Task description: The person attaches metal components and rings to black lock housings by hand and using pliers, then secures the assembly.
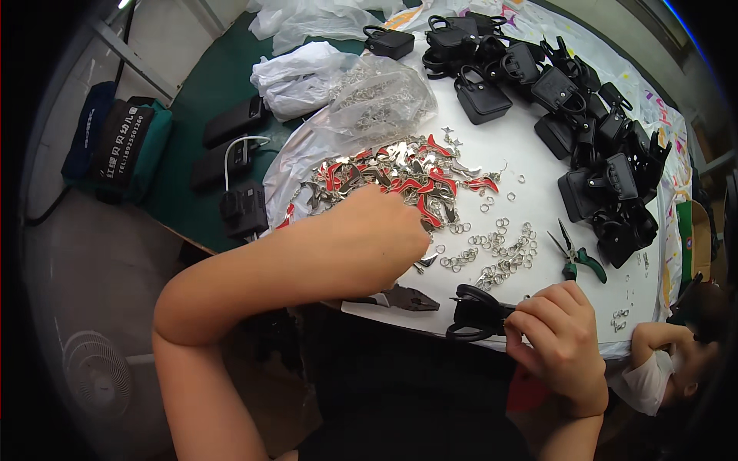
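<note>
My left hand [380, 234] reaches across the near edge of a heap of red, black and silver high-heel shoe charms [430, 184]. Its fingers are curled under, and the back of the hand hides what they hold, if anything. At the table's front edge my right hand [557, 334] is closed, pinching one end of a miniature black handbag [484, 313] between thumb and fingers. The little bag lies on its side with its handles toward the left. Between the hands, combination pliers [407, 298] with dark jaws lie partly behind my left wrist. Loose metal rings [503, 257] are scattered beyond the bag.
Many miniature black handbags [557, 88] pile up at the far right. Green-handled needle-nose pliers [576, 257] rest beyond my right hand. A clear plastic bag of metal parts [377, 96] stands behind the charms. Black devices [244, 207] sit at left; another person [661, 369] is at lower right.
</note>
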Motion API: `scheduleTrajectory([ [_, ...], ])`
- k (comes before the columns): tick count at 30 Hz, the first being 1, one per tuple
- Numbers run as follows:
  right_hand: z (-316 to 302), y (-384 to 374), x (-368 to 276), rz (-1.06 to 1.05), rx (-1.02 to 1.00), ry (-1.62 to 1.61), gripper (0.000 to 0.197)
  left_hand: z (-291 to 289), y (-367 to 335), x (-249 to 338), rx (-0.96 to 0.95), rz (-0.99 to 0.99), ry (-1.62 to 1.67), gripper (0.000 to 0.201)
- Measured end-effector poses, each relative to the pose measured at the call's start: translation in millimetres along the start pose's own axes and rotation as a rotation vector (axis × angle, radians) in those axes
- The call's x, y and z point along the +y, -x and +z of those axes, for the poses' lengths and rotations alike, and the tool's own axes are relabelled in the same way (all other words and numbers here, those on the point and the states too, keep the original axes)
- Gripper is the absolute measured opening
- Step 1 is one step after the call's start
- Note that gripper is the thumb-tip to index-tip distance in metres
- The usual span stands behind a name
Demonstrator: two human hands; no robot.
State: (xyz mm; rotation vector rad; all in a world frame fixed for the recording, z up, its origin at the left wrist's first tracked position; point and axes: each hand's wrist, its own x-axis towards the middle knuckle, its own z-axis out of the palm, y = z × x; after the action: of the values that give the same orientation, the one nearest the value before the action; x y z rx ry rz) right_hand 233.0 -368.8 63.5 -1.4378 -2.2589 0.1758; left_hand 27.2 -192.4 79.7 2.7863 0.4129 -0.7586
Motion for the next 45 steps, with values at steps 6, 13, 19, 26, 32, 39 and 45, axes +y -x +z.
scheduleTrajectory([
  [6,-5.0,12.3,1.3,0.081,0.008,-0.004,0.017,75.5,42.5,-7.9,0.269,-0.021,0.193,0.039],
  [13,38.0,18.5,4.1,0.091,0.214,-0.213,0.020,130.1,40.2,4.0,0.711,-0.021,0.252,0.033],
  [19,54.3,11.6,-0.7,0.063,0.297,-0.234,0.022,124.9,63.9,5.1,0.892,-0.229,0.398,0.029],
  [26,66.2,7.9,-4.6,0.012,0.332,-0.212,0.022,73.2,66.2,24.0,0.684,-0.082,0.173,0.042],
  [32,67.9,7.3,-2.6,0.004,0.346,-0.262,0.022,71.8,66.7,30.3,0.645,-0.107,0.149,0.044],
  [39,66.7,7.6,-0.1,-0.035,0.339,-0.315,0.023,65.0,65.2,30.6,0.632,-0.079,0.081,0.043],
  [45,48.9,16.5,14.4,0.059,0.287,-0.365,0.032,62.9,57.1,29.6,0.668,-0.041,0.062,0.041],
])
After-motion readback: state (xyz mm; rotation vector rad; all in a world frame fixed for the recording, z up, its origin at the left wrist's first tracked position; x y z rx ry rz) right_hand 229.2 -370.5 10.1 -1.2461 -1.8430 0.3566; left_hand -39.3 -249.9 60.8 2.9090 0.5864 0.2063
